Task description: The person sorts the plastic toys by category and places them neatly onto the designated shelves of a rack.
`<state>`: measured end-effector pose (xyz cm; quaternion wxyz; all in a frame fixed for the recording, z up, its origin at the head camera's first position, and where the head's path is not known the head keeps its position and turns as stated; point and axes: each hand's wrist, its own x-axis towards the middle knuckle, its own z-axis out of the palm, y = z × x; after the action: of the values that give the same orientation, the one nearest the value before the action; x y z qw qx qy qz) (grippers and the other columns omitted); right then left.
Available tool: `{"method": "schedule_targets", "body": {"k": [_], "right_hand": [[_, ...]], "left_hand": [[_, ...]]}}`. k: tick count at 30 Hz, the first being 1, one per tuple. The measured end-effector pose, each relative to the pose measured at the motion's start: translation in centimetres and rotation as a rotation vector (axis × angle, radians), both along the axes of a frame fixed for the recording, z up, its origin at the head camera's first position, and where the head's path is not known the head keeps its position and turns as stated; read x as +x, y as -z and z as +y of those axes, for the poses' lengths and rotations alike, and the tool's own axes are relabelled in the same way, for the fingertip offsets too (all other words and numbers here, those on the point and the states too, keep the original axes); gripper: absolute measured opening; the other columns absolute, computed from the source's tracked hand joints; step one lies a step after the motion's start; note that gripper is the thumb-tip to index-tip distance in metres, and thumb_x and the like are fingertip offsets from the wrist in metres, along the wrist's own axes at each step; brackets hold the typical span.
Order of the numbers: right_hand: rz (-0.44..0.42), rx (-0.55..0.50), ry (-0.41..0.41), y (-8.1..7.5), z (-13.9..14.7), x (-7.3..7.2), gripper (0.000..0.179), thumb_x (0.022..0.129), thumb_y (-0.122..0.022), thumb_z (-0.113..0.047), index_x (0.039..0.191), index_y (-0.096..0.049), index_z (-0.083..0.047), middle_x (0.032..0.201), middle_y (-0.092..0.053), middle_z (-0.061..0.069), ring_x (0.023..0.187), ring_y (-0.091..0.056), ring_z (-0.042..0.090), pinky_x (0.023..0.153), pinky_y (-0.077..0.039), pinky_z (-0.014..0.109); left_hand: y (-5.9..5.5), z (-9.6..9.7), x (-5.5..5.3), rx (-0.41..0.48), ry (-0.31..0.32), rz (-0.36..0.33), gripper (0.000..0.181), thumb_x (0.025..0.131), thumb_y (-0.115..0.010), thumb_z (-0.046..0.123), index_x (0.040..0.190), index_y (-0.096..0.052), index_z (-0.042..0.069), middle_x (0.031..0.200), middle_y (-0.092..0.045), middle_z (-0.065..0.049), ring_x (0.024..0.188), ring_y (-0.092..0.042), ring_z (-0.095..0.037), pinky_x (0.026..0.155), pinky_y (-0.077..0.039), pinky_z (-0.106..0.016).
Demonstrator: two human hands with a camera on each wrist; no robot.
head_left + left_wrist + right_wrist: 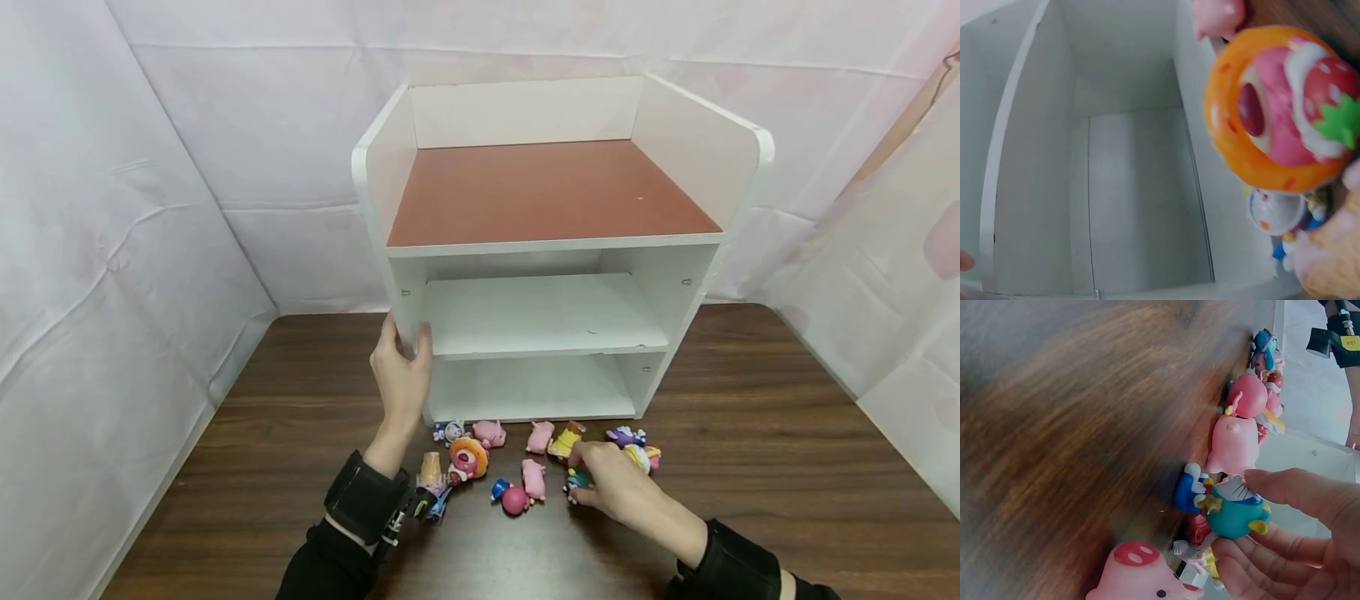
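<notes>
My left hand (402, 379) grips the left side panel of a white shelf unit (555, 342), thumb on the inner side. In the left wrist view, only a fingertip (965, 261) shows at the edge. My right hand (618, 483) pinches a teal cartoon cat figurine (1238, 517) between thumb and fingers, low over the table. Nearest to it are a yellow-dressed figurine (566, 440) and a pink pig figurine (534, 479). By my left wrist lie a bear figurine in an orange ring (1229, 140) and a figurine with an ice-cream cone (431, 468).
Several more figurines lie along the shelf's front, among them a purple one (626, 436), a round pink one (514, 500) and a blue-and-white one (449, 431). The unit has a brown top board (547, 192) between raised sides. White cloth (262, 125) hangs around the wooden table (787, 433).
</notes>
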<state>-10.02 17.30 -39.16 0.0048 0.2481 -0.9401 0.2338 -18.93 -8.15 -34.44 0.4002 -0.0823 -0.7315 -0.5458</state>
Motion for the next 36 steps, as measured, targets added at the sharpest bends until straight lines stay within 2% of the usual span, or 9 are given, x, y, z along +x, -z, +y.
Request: {"method": "schedule_targets", "body": {"k": [4, 11, 18, 22, 23, 28, 33, 36], "right_hand": [[0.0, -0.005, -0.011, -0.2, -0.1, 0.1, 0.021, 0.063, -0.075, -0.005, 0.075, -0.058, -0.003, 0.07, -0.054, -0.001, 0.06, -0.044, 0.007, 0.05, -0.04, 0.023], [0.024, 0.003, -0.012, -0.1, -0.3, 0.0, 0.02, 0.063, -0.075, -0.005, 0.072, -0.057, -0.004, 0.07, -0.053, -0.001, 0.063, -0.047, 0.008, 0.054, -0.043, 0.025], [0.025, 0.006, -0.047, -0.1, -0.1, -0.2, 0.019, 0.063, -0.074, -0.004, 0.073, -0.057, -0.004, 0.071, -0.054, -0.001, 0.065, -0.049, 0.01, 0.055, -0.044, 0.025], [0.031, 0.008, -0.069, -0.5, 0.0, -0.2, 0.019, 0.063, -0.073, -0.002, 0.074, -0.058, -0.004, 0.072, -0.055, 0.0, 0.067, -0.052, 0.011, 0.057, -0.045, 0.026], [0.035, 0.012, -0.075, -0.7, 0.1, -0.2, 0.019, 0.063, -0.073, -0.002, 0.074, -0.058, -0.003, 0.072, -0.056, 0.0, 0.068, -0.052, 0.011, 0.06, -0.046, 0.028], [0.052, 0.044, -0.108, -2.5, 0.4, -0.4, 0.02, 0.063, -0.074, -0.003, 0.076, -0.058, -0.003, 0.074, -0.057, 0.001, 0.067, -0.053, 0.011, 0.058, -0.047, 0.027], [0.035, 0.063, -0.115, -5.1, 0.7, -0.5, 0.024, 0.064, -0.074, -0.001, 0.083, -0.06, 0.0, 0.079, -0.06, 0.005, 0.071, -0.056, 0.013, 0.057, -0.048, 0.024], [0.061, 0.059, -0.129, -7.0, 0.9, -0.5, 0.023, 0.064, -0.073, 0.001, 0.082, -0.06, 0.0, 0.078, -0.06, 0.004, 0.071, -0.057, 0.014, 0.057, -0.049, 0.023]], "left_hand": [[-0.2, 0.0, -0.2, 0.039, 0.005, -0.024, 0.033, 0.085, -0.057, 0.011, 0.116, -0.053, -0.001, 0.106, -0.061, -0.015, 0.094, -0.059, -0.025, 0.073, -0.05, -0.043], [-0.7, -0.1, -0.3, 0.073, 0.012, 0.01, 0.027, 0.087, -0.053, 0.005, 0.112, -0.056, -0.005, 0.107, -0.06, -0.018, 0.096, -0.058, -0.028, 0.076, -0.049, -0.043], [-3.1, 0.5, 1.6, 0.029, -0.003, -0.01, 0.026, 0.085, -0.049, -0.006, 0.109, -0.054, -0.014, 0.104, -0.058, -0.027, 0.095, -0.057, -0.037, 0.076, -0.048, -0.045], [-3.3, 0.6, 1.9, 0.022, 0.004, -0.02, 0.026, 0.085, -0.049, -0.007, 0.11, -0.053, -0.015, 0.105, -0.057, -0.027, 0.096, -0.056, -0.037, 0.078, -0.047, -0.045], [-3.2, 0.6, 1.9, 0.022, 0.005, -0.019, 0.026, 0.085, -0.049, -0.007, 0.11, -0.053, -0.015, 0.105, -0.057, -0.028, 0.096, -0.056, -0.037, 0.078, -0.047, -0.045], [-3.1, 0.6, 1.9, 0.025, 0.013, -0.017, 0.026, 0.085, -0.049, -0.007, 0.11, -0.053, -0.014, 0.104, -0.057, -0.028, 0.095, -0.057, -0.037, 0.076, -0.048, -0.045], [-3.0, 0.7, 1.9, 0.02, 0.022, -0.02, 0.027, 0.085, -0.049, -0.007, 0.111, -0.052, -0.015, 0.104, -0.057, -0.029, 0.094, -0.057, -0.039, 0.075, -0.048, -0.045], [-2.9, 0.7, 1.8, 0.022, 0.027, -0.02, 0.027, 0.085, -0.049, -0.007, 0.111, -0.052, -0.015, 0.105, -0.056, -0.029, 0.095, -0.056, -0.04, 0.076, -0.047, -0.046]]}}
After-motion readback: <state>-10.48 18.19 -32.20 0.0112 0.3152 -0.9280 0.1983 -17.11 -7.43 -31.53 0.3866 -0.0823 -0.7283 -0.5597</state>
